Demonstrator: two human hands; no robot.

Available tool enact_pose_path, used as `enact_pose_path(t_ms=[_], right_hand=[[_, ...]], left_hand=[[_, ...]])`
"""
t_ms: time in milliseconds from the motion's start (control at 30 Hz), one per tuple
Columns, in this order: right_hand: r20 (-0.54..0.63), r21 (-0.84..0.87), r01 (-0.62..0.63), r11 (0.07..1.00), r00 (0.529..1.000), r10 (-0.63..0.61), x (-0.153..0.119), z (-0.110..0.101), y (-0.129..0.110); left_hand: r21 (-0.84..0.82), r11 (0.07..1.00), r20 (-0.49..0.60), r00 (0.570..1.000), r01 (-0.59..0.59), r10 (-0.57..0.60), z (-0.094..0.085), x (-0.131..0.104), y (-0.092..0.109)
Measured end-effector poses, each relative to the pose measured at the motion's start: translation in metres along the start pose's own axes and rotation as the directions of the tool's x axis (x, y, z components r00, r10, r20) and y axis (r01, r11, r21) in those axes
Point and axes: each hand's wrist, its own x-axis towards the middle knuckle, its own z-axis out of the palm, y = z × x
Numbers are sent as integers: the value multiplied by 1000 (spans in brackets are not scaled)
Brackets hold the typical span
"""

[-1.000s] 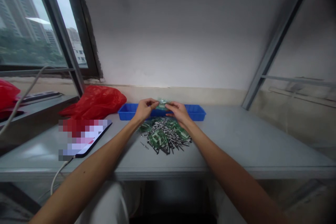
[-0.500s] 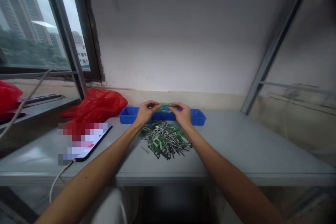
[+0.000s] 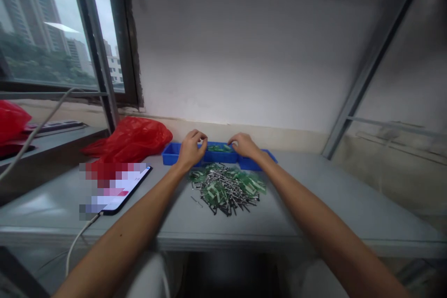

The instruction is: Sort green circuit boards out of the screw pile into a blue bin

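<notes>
My left hand (image 3: pixel 192 151) hovers over the left side of the blue bins, fingers curled and a little apart, with nothing visible in them. On the other side my right hand (image 3: pixel 243 145) is bent above the right part of the middle bin, its thumb and forefinger loosely parted and also holding nothing visible. Between them, small green packets (image 3: pixel 219 148) lie in the middle blue bin (image 3: pixel 220 159). Nearer me is a pile of thin silvery screw-like pieces (image 3: pixel 228 191) with dark ends, mixed with green packets (image 3: pixel 213 193) that have whitish strips.
Blue bins flank the middle one, at the left (image 3: pixel 170 156) and right (image 3: pixel 248 164). A red plastic bag (image 3: pixel 139 135) and a lit phone (image 3: pixel 120 195) on a white cable lie to the left. One loose metal piece (image 3: pixel 196 201) lies beside the pile. Behind stands a wall.
The green packet stretched between both hands has been let go and green packets show in the middle bin. My hands have moved slightly apart. The view has shifted slightly.
</notes>
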Motion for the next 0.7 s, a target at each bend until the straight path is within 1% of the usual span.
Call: enact_pose_path(t_ms=[33, 100, 167, 200, 267, 333, 400, 467, 567, 633, 700], right_hand=[[-53, 0, 13, 1000, 999, -13, -1, 2, 1], [-115, 12, 35, 999, 993, -33, -1, 4, 0], [-107, 40, 40, 998, 994, -35, 2, 5, -4], [-77, 48, 41, 998, 996, -37, 4, 8, -6], [34, 30, 36, 999, 999, -37, 6, 16, -12], [158, -37, 22, 999, 987, -16, 7, 26, -18], [217, -102, 10, 995, 976, 13, 6, 34, -22], [216, -120, 2, 993, 976, 25, 6, 36, -23], [213, -102, -25, 994, 976, 46, 6, 31, -24], [152, -104, -11, 995, 988, 26, 5, 26, -28], [50, -110, 49, 993, 998, -44, 0, 21, -36]], left_hand=[[2, 1000, -8, 1000, -4, 4, 0, 0, 0], [9, 1000, -16, 1000, -13, 13, 0, 1, -1], [24, 999, -7, 1000, -25, 26, 0, 0, -2], [32, 999, 1, 999, -33, 33, 0, 0, -3], [41, 998, 8, 999, -48, 48, 1, -1, -4], [41, 997, 0, 998, -61, 61, 2, -1, -4], [38, 997, -5, 998, -69, 69, 2, -1, -5], [34, 997, -1, 997, -72, 72, 3, -1, -5], [26, 997, 1, 998, -70, 70, 3, -1, -4], [23, 998, -2, 998, -64, 64, 2, -1, -4], [29, 998, -7, 999, -51, 51, 2, -1, -5]])
